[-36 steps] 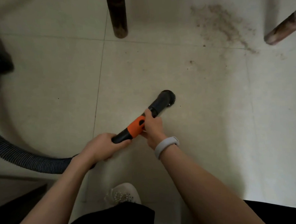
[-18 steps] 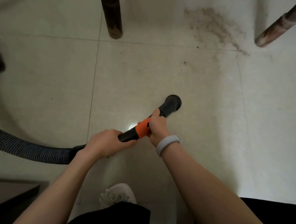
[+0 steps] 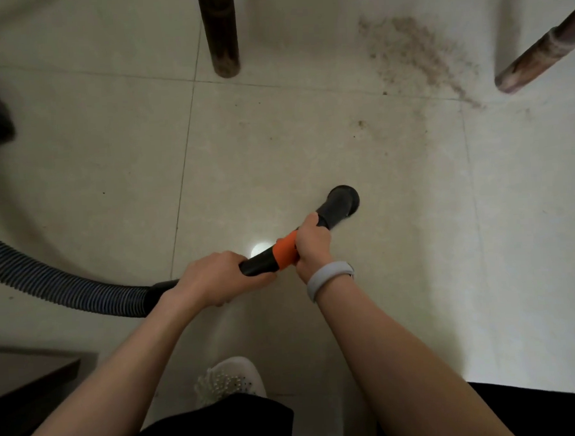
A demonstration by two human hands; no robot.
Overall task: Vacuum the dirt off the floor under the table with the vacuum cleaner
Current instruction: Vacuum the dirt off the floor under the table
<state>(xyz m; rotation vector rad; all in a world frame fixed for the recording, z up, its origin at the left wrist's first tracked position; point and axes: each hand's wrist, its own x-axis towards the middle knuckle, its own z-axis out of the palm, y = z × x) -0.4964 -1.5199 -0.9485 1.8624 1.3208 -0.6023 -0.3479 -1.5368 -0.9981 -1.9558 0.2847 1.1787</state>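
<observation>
Clearly, most of the work is left. Both hands hold the vacuum wand: the left hand point(image 3: 217, 276) grips the black tube near the ribbed hose point(image 3: 46, 280), and the right hand point(image 3: 312, 241) is curled around the orange collar point(image 3: 286, 253). The round nozzle point(image 3: 342, 201) rests on the floor point(image 3: 109, 153) near the middle of the view. The dirt point(image 3: 417, 54) lies at about one o'clock from the nozzle, well apart from it, between two bench legs point(image 3: 221, 31). A few small crumbs point(image 3: 361, 124) lie nearer. I judge that the big patch is not yet touched, so the nozzle must travel up to it.
</observation>
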